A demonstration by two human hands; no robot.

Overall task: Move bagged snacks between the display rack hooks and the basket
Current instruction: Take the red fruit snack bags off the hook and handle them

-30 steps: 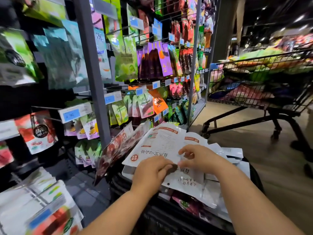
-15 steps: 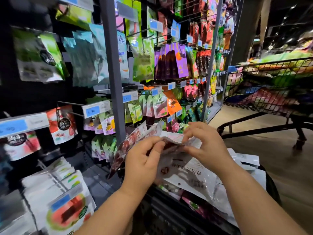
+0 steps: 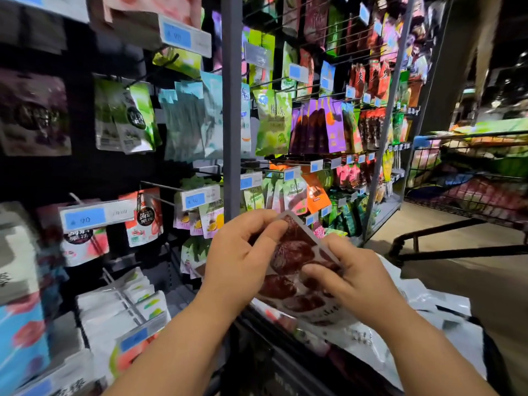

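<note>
A snack bag [image 3: 291, 255] printed with dark red fruit pieces is held upright in front of me, above the dark basket [image 3: 285, 364]. My left hand [image 3: 243, 258] pinches its upper left edge. My right hand [image 3: 351, 278] grips its right side. Several white snack bags [image 3: 405, 332] lie in the basket beneath. The display rack [image 3: 231, 110] fills the left and centre, with many colourful bags hanging on hooks behind blue price tags.
A grey upright post of the rack stands just behind my hands. A black wire shopping cart [image 3: 471, 178] full of goods is parked to the right on the wooden floor. White packs [image 3: 125, 307] sit on low hooks at the bottom left.
Both hands have lifted the red-fruit bag up out of the basket and turned its printed face toward me. My view has tilted up toward the rack.
</note>
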